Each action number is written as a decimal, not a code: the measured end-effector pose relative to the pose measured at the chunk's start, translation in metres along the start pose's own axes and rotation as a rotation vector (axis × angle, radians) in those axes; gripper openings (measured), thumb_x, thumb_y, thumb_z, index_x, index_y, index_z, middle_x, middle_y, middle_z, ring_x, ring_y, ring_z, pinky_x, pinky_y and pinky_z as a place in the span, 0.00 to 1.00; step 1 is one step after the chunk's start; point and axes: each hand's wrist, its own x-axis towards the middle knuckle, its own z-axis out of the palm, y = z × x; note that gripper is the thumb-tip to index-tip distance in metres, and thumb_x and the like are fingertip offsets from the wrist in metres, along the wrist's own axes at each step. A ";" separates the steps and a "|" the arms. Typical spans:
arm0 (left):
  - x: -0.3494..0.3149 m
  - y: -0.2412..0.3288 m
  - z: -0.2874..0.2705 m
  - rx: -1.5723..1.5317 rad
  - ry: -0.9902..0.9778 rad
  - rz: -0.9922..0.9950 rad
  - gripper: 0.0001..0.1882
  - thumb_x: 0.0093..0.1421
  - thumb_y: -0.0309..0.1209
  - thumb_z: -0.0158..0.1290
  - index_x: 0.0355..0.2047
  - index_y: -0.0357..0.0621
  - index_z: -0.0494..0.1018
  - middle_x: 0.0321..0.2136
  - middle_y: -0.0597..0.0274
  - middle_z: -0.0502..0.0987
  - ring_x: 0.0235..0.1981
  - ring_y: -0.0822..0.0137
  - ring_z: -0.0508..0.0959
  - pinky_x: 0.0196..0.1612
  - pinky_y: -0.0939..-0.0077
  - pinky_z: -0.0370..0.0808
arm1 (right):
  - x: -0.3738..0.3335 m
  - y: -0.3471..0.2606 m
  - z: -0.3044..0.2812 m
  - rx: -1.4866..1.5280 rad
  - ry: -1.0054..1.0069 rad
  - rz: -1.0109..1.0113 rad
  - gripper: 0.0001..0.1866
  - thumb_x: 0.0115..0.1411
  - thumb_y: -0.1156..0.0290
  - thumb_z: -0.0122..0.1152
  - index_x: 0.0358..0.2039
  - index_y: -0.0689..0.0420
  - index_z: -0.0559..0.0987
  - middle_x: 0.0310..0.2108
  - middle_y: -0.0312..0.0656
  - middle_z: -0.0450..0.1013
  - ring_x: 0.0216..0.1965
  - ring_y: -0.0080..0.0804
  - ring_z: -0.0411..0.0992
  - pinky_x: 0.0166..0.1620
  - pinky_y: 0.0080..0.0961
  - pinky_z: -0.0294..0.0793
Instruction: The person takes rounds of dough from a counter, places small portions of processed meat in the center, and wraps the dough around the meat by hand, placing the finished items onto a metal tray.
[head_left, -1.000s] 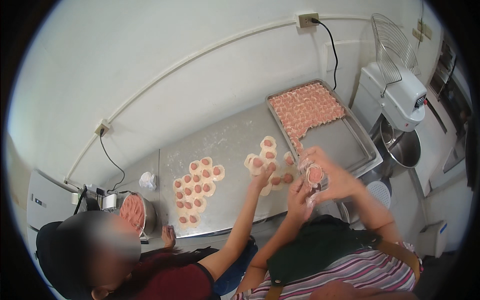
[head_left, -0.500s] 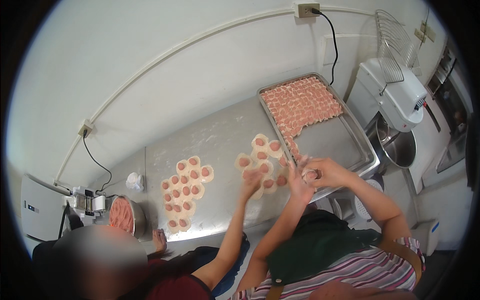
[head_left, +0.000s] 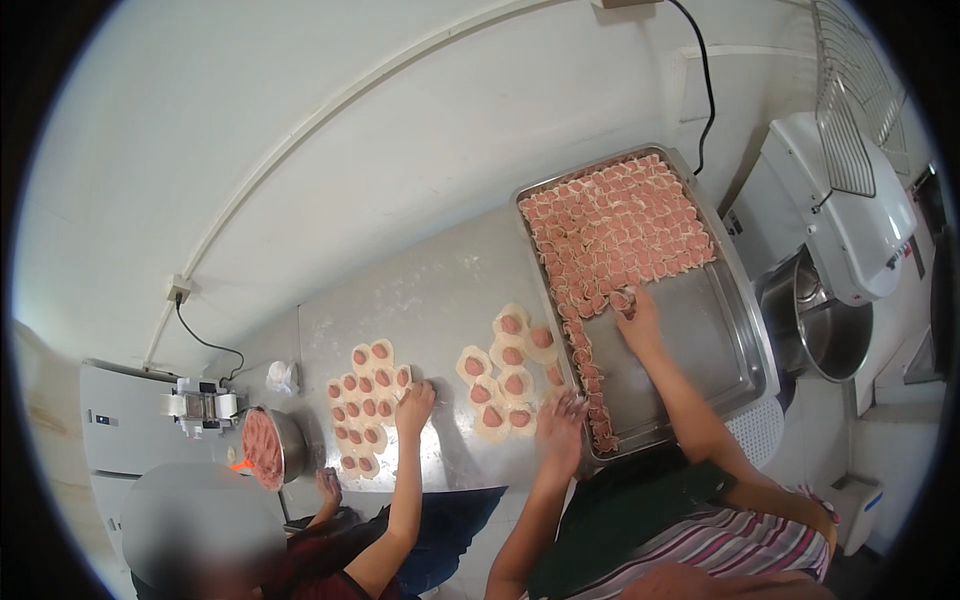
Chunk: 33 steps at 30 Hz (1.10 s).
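Note:
My right hand [head_left: 640, 322] reaches over the metal tray [head_left: 690, 345], pinching an open-topped meat dumpling [head_left: 622, 299] at the edge of the packed rows. Those dumplings [head_left: 620, 225] stand close together, pink filling showing inside pale pleated wrappers. Outside the tray's near left corner, my left hand [head_left: 560, 425] is somewhat blurred, with its fingers apart and nothing seen in them. Close by on the steel table [head_left: 420, 280] lie several round wrappers [head_left: 490, 420], each with a lump of pink meat filling [head_left: 514, 384] on it.
At the left, a co-worker's hand [head_left: 414, 405] touches another group of filled wrappers [head_left: 365, 408]; their other hand [head_left: 328, 487] rests at the table edge. A bowl of meat filling [head_left: 268, 448] stands beyond. A mixer [head_left: 830, 210] with a steel bowl [head_left: 835, 340] stands right.
My right hand has moved from the tray's left edge to the dumpling rows with the dumpling. My left hand has come away toward the wrappers. The co-worker's hand has shifted left to their wrappers.

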 end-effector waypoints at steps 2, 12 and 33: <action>-0.011 0.008 -0.015 -0.028 0.105 0.004 0.17 0.62 0.40 0.41 0.44 0.41 0.65 0.44 0.58 0.69 0.44 0.64 0.69 0.52 0.66 0.65 | 0.002 0.009 0.005 -0.031 0.025 -0.017 0.22 0.43 0.77 0.61 0.41 0.61 0.68 0.38 0.54 0.65 0.37 0.50 0.68 0.39 0.37 0.70; -0.065 0.033 -0.090 0.796 0.227 0.137 0.13 0.56 0.28 0.51 0.42 0.40 0.70 0.38 0.61 0.73 0.37 0.72 0.72 0.41 0.78 0.69 | 0.004 0.027 0.017 -0.119 0.086 -0.109 0.16 0.46 0.76 0.61 0.37 0.60 0.70 0.28 0.45 0.68 0.27 0.37 0.70 0.30 0.31 0.68; -0.112 -0.007 -0.165 0.164 -0.038 -0.427 0.20 0.65 0.42 0.39 0.48 0.40 0.65 0.42 0.60 0.73 0.36 0.76 0.71 0.41 0.81 0.70 | -0.233 -0.087 0.049 -0.854 -0.575 -0.965 0.13 0.45 0.66 0.56 0.32 0.57 0.77 0.29 0.38 0.72 0.36 0.32 0.66 0.40 0.32 0.59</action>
